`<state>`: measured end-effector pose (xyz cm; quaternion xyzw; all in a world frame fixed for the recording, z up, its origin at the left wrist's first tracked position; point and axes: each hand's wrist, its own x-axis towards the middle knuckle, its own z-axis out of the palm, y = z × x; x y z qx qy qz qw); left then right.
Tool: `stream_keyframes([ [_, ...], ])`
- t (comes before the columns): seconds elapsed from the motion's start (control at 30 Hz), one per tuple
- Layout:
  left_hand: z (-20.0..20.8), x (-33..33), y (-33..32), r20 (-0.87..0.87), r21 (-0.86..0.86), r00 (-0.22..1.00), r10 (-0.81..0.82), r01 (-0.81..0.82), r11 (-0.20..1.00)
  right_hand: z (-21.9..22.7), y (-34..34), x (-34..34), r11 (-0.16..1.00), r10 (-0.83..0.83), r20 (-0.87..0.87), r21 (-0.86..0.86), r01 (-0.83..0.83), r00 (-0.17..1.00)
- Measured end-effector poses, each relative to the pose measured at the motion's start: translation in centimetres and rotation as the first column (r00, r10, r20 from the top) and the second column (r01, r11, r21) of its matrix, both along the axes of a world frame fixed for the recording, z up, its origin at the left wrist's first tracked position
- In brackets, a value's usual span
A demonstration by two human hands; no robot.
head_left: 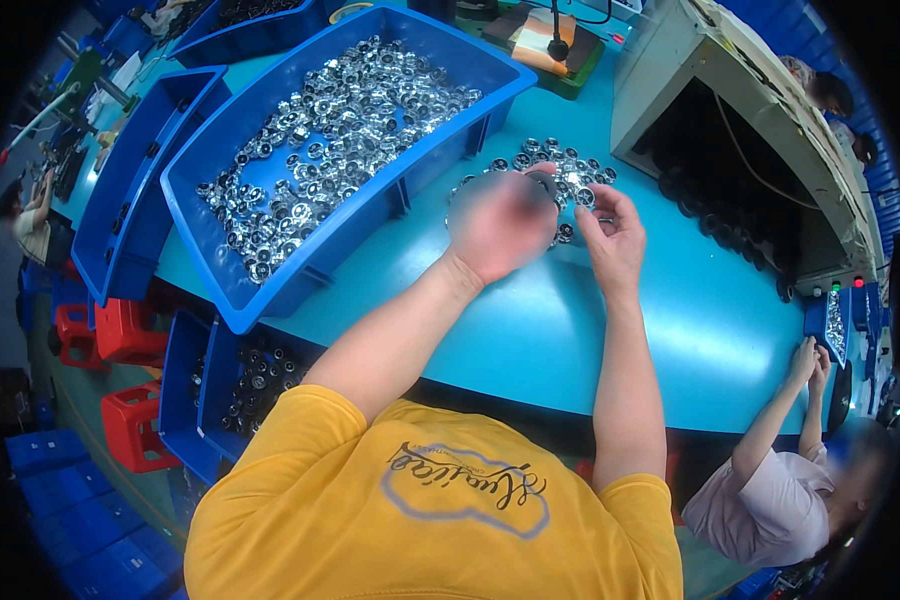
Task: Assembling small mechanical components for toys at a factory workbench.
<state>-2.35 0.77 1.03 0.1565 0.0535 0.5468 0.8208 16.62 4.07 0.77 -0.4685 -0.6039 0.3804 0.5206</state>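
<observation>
My left hand [505,232] is palm up over the bench, partly blurred, its fingers curled around a dark round part [540,186] whose details are smeared. Beside it, my right hand [618,240] pinches a small chrome wheel [585,197] between thumb and fingertips. Just beyond both hands, a loose pile of similar chrome wheels [567,163] lies on the turquoise bench [450,335]. To the left stands a large blue bin [310,240] with many more shiny wheels [355,120] spread over its bottom.
A cream machine housing [660,60] with a dark opening stands at the right, black rings [715,225] heaped inside. Blue crates [195,400] of dark parts and red stools [135,420] sit lower left. A co-worker [785,490] works at the right bench end.
</observation>
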Motion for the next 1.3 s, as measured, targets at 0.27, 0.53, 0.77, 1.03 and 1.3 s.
stream_keyframes([
  [0.27,0.0,-0.1,0.0,-0.047,-0.007,0.998,0.03,-0.03,1.0,0.8,-0.5,-0.2,0.997,0.054,-0.062,-0.045,-0.057,0.997],
  [0.53,-0.1,-0.2,0.2,-0.059,-0.008,0.998,0.037,-0.038,0.999,0.7,-0.7,-0.3,0.994,0.092,-0.106,-0.047,-0.097,0.99],
  [0.77,-0.2,-0.3,0.1,-0.081,0.021,0.994,0.071,-0.07,0.997,0.9,-1.0,-0.6,0.991,0.122,-0.187,-0.039,-0.131,0.975],
  [1.03,-0.3,-0.3,0.1,-0.099,0.022,0.991,0.091,-0.089,0.996,1.5,-1.4,-0.7,0.985,0.127,-0.174,-0.096,-0.145,0.977],
  [1.3,-0.5,-0.3,0.2,-0.108,0.019,0.99,0.087,-0.086,0.996,1.9,-1.7,-0.9,0.973,0.158,-0.342,-0.108,-0.205,0.926],
])
